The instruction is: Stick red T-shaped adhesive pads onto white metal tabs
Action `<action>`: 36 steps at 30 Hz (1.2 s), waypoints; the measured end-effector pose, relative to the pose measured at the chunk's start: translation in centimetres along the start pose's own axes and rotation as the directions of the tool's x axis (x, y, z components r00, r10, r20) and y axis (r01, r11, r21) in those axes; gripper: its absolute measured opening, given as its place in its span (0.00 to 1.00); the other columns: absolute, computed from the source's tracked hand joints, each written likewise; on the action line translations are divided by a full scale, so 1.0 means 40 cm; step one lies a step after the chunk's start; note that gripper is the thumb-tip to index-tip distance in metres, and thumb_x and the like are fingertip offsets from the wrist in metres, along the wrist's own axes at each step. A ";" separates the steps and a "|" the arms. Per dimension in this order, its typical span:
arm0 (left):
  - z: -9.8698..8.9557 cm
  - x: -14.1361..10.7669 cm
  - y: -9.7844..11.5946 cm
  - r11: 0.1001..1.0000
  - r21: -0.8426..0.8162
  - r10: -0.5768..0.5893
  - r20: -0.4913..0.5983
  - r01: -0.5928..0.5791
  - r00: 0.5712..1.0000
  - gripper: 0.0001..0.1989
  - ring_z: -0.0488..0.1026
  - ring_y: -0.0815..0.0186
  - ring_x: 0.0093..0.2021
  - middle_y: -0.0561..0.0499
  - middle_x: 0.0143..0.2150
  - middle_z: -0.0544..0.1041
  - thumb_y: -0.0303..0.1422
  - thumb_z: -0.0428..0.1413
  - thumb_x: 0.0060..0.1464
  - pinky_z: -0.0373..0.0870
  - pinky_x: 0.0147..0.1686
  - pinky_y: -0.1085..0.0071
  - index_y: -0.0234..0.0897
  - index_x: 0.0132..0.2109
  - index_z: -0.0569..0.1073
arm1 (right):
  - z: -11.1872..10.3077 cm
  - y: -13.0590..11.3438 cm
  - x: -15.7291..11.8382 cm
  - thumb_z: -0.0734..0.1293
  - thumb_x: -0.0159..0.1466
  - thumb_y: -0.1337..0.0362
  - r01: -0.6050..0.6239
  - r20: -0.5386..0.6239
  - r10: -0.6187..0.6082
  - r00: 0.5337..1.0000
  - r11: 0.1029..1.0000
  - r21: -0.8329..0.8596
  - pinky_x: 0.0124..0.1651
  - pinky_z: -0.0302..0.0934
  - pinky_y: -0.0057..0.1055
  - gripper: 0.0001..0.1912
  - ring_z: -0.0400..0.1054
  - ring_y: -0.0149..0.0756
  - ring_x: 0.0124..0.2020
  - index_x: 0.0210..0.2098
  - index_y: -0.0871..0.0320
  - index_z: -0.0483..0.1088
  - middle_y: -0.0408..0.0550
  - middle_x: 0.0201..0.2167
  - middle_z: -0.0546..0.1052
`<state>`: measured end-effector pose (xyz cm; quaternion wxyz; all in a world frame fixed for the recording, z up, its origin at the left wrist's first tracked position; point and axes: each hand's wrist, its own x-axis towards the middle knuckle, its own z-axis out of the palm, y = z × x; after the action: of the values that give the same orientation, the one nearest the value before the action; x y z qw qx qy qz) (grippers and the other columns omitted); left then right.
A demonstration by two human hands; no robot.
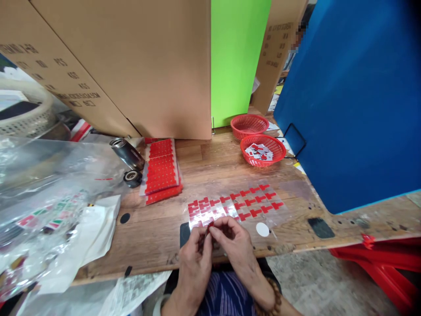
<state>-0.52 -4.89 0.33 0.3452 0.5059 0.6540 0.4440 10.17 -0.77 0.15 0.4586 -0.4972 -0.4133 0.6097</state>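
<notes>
My left hand (196, 254) and my right hand (236, 241) meet at the table's front edge, fingertips pinched together. Between them is a small dark red piece (210, 225), mostly covered by the fingers, so its kind does not show. Just beyond the hands lies a clear sheet (241, 206) bearing rows of red T-shaped stickers. Part of that sheet is behind my fingers. Farther back on the left rests a stack of red sticker sheets (161, 169).
Two red baskets (249, 125) stand at the back; the nearer holds printed pieces (259, 152). A dark flask (126, 152) and its lid (132, 177) are at left, beside plastic bags (49, 193). Cardboard (158, 66), a green panel (237, 57) and a blue panel (355, 101) rise behind.
</notes>
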 end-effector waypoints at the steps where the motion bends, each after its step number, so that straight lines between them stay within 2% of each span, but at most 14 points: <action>1: 0.000 0.000 -0.004 0.996 0.056 0.065 -0.018 -0.064 0.998 0.06 0.76 0.67 0.31 0.51 0.32 0.77 0.33 0.51 0.58 0.71 0.33 0.75 0.38 0.38 0.72 | 0.001 -0.001 0.002 0.72 0.50 0.57 -0.015 0.010 0.015 1.000 0.999 0.036 0.34 0.62 0.31 0.12 0.67 0.35 0.29 0.27 0.58 0.71 0.45 0.26 0.74; 5: -0.001 0.006 -0.018 0.932 0.221 0.311 -0.082 -0.287 0.947 0.07 0.77 0.67 0.32 0.50 0.33 0.78 0.28 0.49 0.59 0.71 0.33 0.75 0.37 0.40 0.72 | 0.007 0.001 0.006 0.74 0.49 0.57 -0.089 0.037 0.084 0.996 0.978 0.188 0.36 0.61 0.29 0.12 0.67 0.33 0.29 0.26 0.60 0.73 0.44 0.25 0.75; 8: -0.001 0.015 -0.027 0.875 0.332 0.408 -0.116 -0.352 0.906 0.09 0.78 0.66 0.32 0.49 0.34 0.79 0.26 0.49 0.58 0.72 0.33 0.74 0.37 0.42 0.73 | 0.016 0.008 0.007 0.75 0.48 0.57 -0.123 0.029 0.120 0.992 0.958 0.257 0.36 0.60 0.29 0.13 0.66 0.32 0.28 0.26 0.60 0.75 0.44 0.24 0.75; 16: -0.004 0.036 -0.058 0.819 0.431 0.479 -0.147 -0.380 0.866 0.11 0.78 0.67 0.31 0.47 0.34 0.79 0.24 0.48 0.58 0.72 0.32 0.75 0.33 0.43 0.73 | 0.055 0.028 0.018 0.75 0.48 0.58 -0.141 0.005 0.150 0.989 0.916 0.375 0.35 0.59 0.28 0.12 0.64 0.31 0.28 0.26 0.61 0.74 0.45 0.24 0.75; 18: -0.006 0.039 -0.067 0.820 0.424 0.484 -0.152 -0.385 0.862 0.11 0.78 0.67 0.33 0.46 0.35 0.79 0.23 0.48 0.58 0.72 0.34 0.75 0.33 0.44 0.73 | 0.059 0.028 0.024 0.75 0.48 0.59 -0.156 0.033 0.157 0.987 0.897 0.414 0.34 0.58 0.27 0.12 0.64 0.30 0.27 0.26 0.61 0.74 0.44 0.24 0.75; 20: -0.009 0.039 -0.074 0.834 0.394 0.477 -0.161 -0.387 0.864 0.12 0.78 0.67 0.34 0.47 0.37 0.79 0.23 0.48 0.58 0.72 0.35 0.75 0.34 0.45 0.73 | 0.057 0.027 0.031 0.75 0.49 0.61 -0.200 0.110 0.169 0.980 0.867 0.456 0.34 0.58 0.26 0.11 0.64 0.29 0.27 0.26 0.61 0.74 0.43 0.23 0.74; 22: -0.011 0.038 -0.078 0.871 0.334 0.432 -0.172 -0.360 0.885 0.11 0.77 0.67 0.35 0.48 0.37 0.79 0.25 0.49 0.58 0.71 0.36 0.75 0.35 0.45 0.73 | 0.053 0.024 0.036 0.74 0.50 0.62 -0.254 0.205 0.175 0.963 0.841 0.478 0.33 0.58 0.26 0.09 0.64 0.29 0.27 0.27 0.61 0.73 0.43 0.24 0.73; 24: -0.012 0.036 -0.078 0.935 0.231 0.313 -0.181 -0.269 0.932 0.09 0.77 0.67 0.34 0.49 0.36 0.79 0.28 0.50 0.59 0.71 0.35 0.74 0.36 0.43 0.73 | 0.050 0.024 0.039 0.73 0.51 0.63 -0.276 0.261 0.167 0.951 0.839 0.469 0.34 0.58 0.25 0.09 0.64 0.28 0.27 0.27 0.61 0.72 0.43 0.24 0.73; 27: -0.010 0.034 -0.068 0.997 0.026 0.072 -0.157 -0.069 0.985 0.08 0.74 0.67 0.30 0.51 0.31 0.76 0.34 0.51 0.59 0.70 0.32 0.73 0.36 0.38 0.72 | 0.052 0.034 0.040 0.71 0.53 0.62 -0.212 0.223 0.128 0.966 0.887 0.410 0.33 0.58 0.25 0.08 0.63 0.28 0.26 0.26 0.60 0.70 0.42 0.24 0.72; 30: -0.007 0.035 -0.051 0.993 -0.111 -0.061 -0.107 0.049 0.992 0.10 0.73 0.66 0.29 0.51 0.29 0.75 0.37 0.52 0.57 0.69 0.31 0.73 0.36 0.36 0.72 | 0.057 0.051 0.036 0.69 0.54 0.61 -0.078 0.082 0.058 0.995 0.961 0.265 0.30 0.59 0.27 0.08 0.63 0.30 0.25 0.26 0.59 0.69 0.42 0.23 0.71; 32: -0.005 0.037 -0.039 0.984 -0.155 -0.102 -0.092 0.087 0.990 0.10 0.73 0.66 0.30 0.51 0.29 0.75 0.38 0.53 0.56 0.68 0.32 0.73 0.36 0.35 0.72 | 0.060 0.063 0.031 0.68 0.54 0.62 0.056 -0.038 -0.052 0.998 0.993 0.102 0.30 0.60 0.28 0.06 0.65 0.31 0.25 0.26 0.58 0.69 0.42 0.23 0.71; 34: -0.005 0.040 -0.030 0.973 -0.197 -0.142 -0.086 0.123 0.986 0.10 0.72 0.66 0.28 0.51 0.27 0.74 0.38 0.54 0.54 0.67 0.30 0.74 0.35 0.34 0.72 | 0.062 0.070 0.025 0.66 0.55 0.65 0.212 -0.106 -0.220 0.970 0.974 -0.081 0.30 0.61 0.28 0.03 0.65 0.32 0.26 0.26 0.57 0.68 0.42 0.24 0.71; 36: -0.005 0.043 -0.024 0.956 -0.241 -0.186 -0.069 0.164 0.980 0.10 0.69 0.67 0.26 0.52 0.25 0.72 0.39 0.56 0.51 0.65 0.28 0.74 0.35 0.31 0.70 | 0.062 0.074 0.019 0.64 0.57 0.68 0.356 -0.095 -0.383 0.919 0.908 -0.220 0.30 0.60 0.27 0.03 0.66 0.32 0.27 0.26 0.57 0.68 0.43 0.24 0.72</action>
<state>-1.49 -3.35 -0.51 0.4103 0.3810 0.6544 0.5082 7.21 -0.84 -2.46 0.5412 -0.4932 -0.5264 0.4321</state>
